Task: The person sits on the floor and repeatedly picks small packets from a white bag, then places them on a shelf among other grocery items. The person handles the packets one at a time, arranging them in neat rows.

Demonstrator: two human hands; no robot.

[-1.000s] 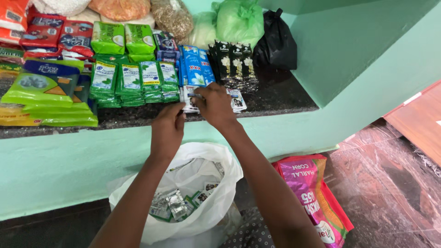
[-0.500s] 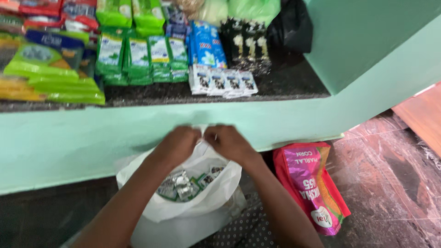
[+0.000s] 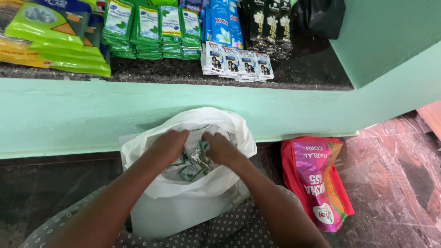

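**Both hands inside the white bag of sachets**

Your left hand (image 3: 169,144) and right hand (image 3: 221,149) are both dipped into the mouth of a white plastic bag (image 3: 183,202) at the lower centre of the frame, just below the pale green ledge (image 3: 69,115). The bag is thin, crinkled film, its rim rolled outward in soft folds, its lower part smooth and slightly see-through. Inside it lies a loose heap of small sachets (image 3: 192,170), flat foil-like packets in silver, white and green with glossy, creased faces.

Your left hand curls downward over the heap with its fingers bent together; whether they pinch a sachet cannot be told, since the fingertips are hidden in the bag. Your right hand's fingers are drawn together around the sachets at the middle of the opening, touching them.

Above the ledge, the dark speckled stone tabletop (image 3: 161,72) carries rows of goods: a strip of small white-and-blue sachets (image 3: 236,64) at upper centre, green sachet stacks (image 3: 151,30) to their left, large yellow-green pouches (image 3: 50,41) at the upper left, and black sachet strips (image 3: 268,25) beside a black plastic bag (image 3: 321,16) at the upper right.

At the lower right, a shiny pink and red pouch (image 3: 317,181) leans against the ledge, standing on the glossy reddish floor (image 3: 395,183).
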